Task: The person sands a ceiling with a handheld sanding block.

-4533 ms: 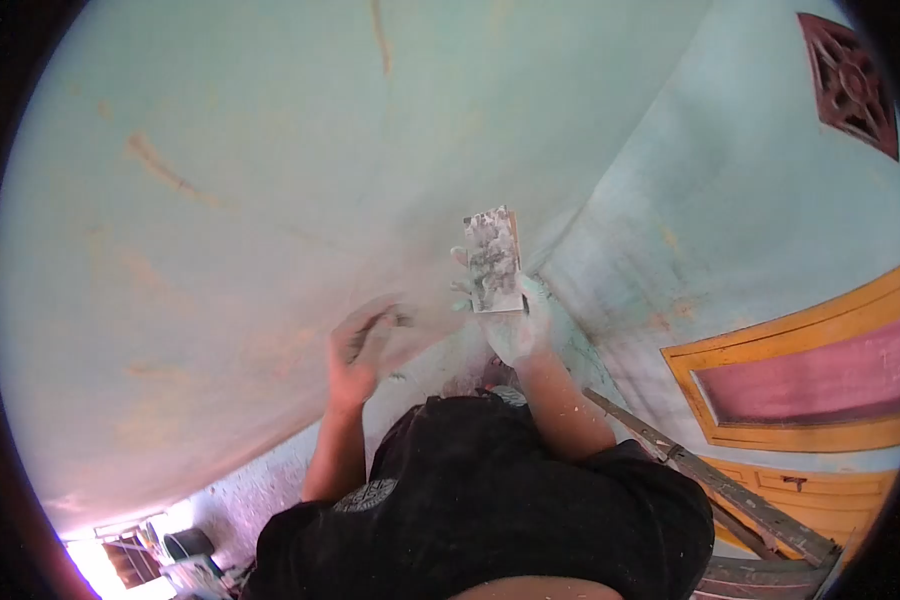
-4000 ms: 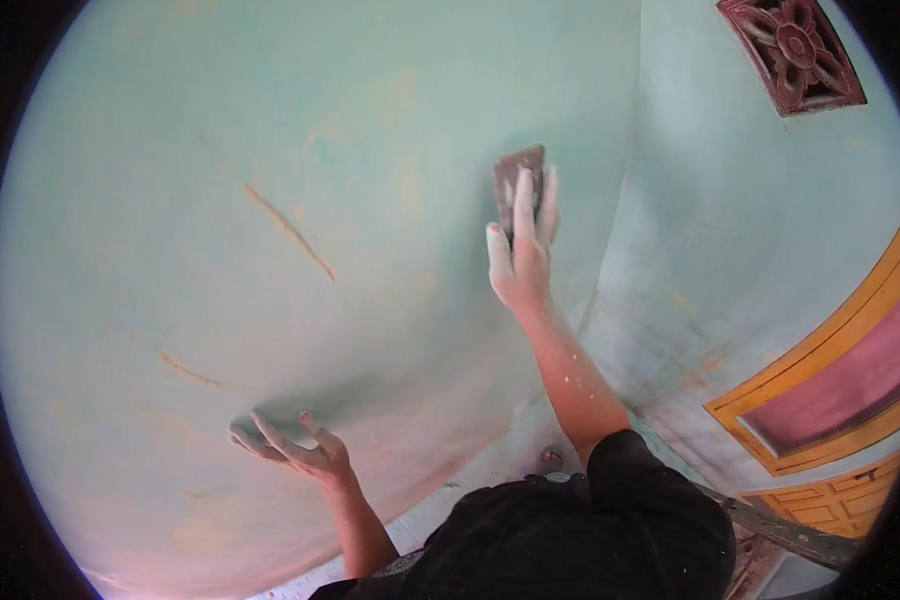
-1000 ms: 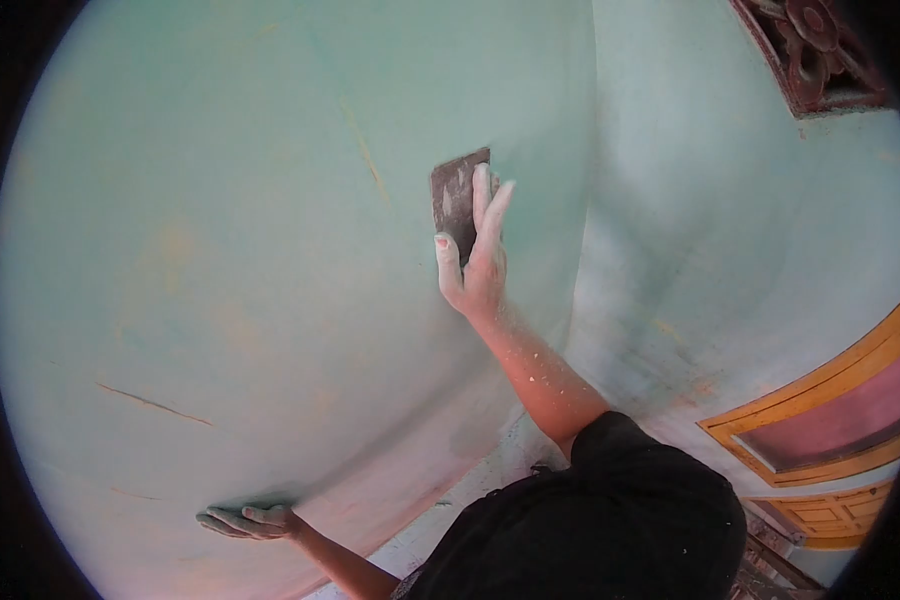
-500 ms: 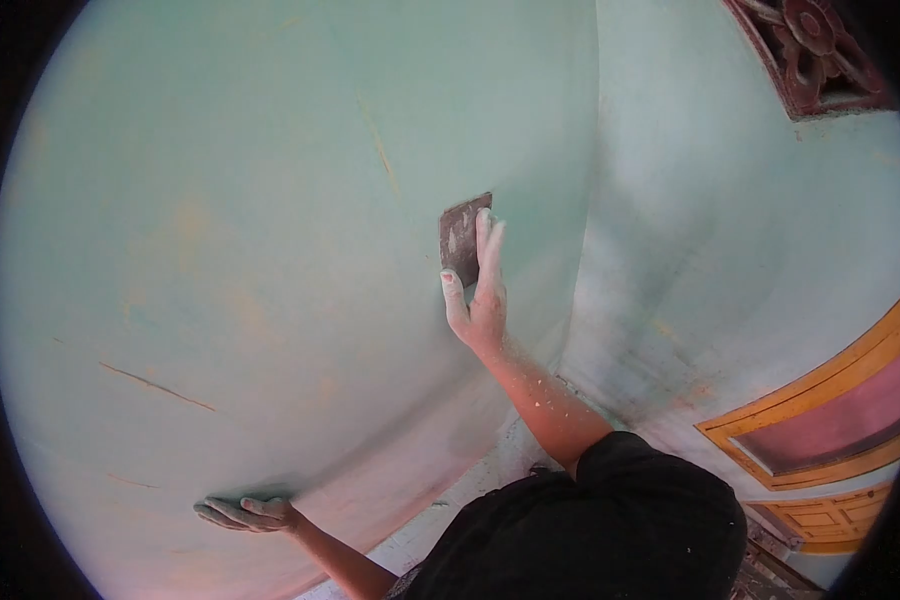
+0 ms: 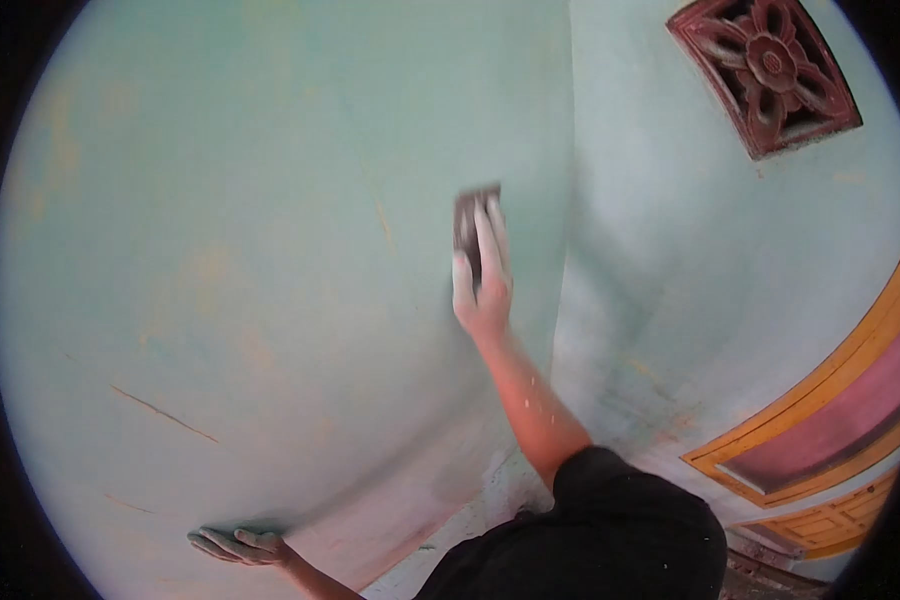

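Observation:
My right hand (image 5: 486, 275), coated in pale dust, presses a dark brown rectangular piece of sandpaper (image 5: 465, 228) flat to the greenish wall (image 5: 290, 190). Its fingers lie over the sheet with the thumb along the left edge, and motion blurs them a little. The sandpaper is just left of the corner where two walls meet. Low on the left, my left hand (image 5: 238, 546) rests against the same wall, fingers stretched out and dusty, with nothing seen in it.
A dark red carved flower vent block (image 5: 772, 62) is set in the adjoining wall, upper right. Below it is a yellow-framed pink panel (image 5: 820, 425). A thin crack (image 5: 165, 413) and yellowish patches mark the left wall.
The view has shifted, bringing more of the vent block in. My right hand has slid the sandpaper up the wall and nearer the corner. My left hand stays against the wall.

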`<state>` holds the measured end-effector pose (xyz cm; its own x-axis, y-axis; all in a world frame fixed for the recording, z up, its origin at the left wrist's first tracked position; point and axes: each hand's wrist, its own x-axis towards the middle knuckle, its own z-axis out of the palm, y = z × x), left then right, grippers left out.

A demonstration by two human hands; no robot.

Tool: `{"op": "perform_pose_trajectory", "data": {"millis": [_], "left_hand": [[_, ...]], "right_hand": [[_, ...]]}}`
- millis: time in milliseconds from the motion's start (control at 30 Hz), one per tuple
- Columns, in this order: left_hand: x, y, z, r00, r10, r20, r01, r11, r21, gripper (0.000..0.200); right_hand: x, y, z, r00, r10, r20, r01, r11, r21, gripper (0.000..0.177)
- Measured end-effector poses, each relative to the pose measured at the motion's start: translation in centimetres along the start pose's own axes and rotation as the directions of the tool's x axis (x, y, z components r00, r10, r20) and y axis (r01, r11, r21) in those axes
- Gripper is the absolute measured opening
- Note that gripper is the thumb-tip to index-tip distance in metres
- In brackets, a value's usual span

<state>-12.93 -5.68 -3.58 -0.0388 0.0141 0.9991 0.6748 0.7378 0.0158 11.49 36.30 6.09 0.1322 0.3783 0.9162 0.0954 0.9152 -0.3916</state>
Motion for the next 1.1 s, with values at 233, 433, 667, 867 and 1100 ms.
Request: {"op": "perform_pose_trajectory", "data": {"millis": [233, 433, 667, 867, 1100], "left_hand": [[-0.7, -0.9, -0.5, 1.000, -0.013, 0.004, 0.013, 1.000, -0.012, 0.051], [0.0, -0.4, -0.5, 1.000, 0.024, 0.020, -0.023, 0.999, -0.039, 0.054], [-0.5, -0.5, -0.5, 1.000, 0.025, 0.018, -0.025, 0.999, -0.033, 0.054], [-0.1, -0.4, -1.0, 1.000, 0.015, -0.005, -0.016, 0.999, -0.030, 0.051], [0.5, 0.5, -0.2, 1.000, 0.025, -0.012, -0.026, 0.998, -0.054, 0.052]], "right_hand": [[-2.4, -0.4, 0.2, 0.999, -0.007, 0.039, 0.009, 0.999, -0.048, 0.053], [2.7, -1.7, -0.1, 0.997, 0.017, 0.069, -0.014, 0.999, -0.035, 0.054], [-6.0, -2.1, -0.1, 0.985, 0.078, 0.154, -0.067, 0.995, -0.080, 0.053], [-1.8, -2.3, -0.2, 0.988, 0.048, 0.144, -0.038, 0.996, -0.075, 0.055], [-8.4, -1.9, 0.1, 0.986, 0.102, 0.135, -0.098, 0.995, -0.036, 0.054]]}}
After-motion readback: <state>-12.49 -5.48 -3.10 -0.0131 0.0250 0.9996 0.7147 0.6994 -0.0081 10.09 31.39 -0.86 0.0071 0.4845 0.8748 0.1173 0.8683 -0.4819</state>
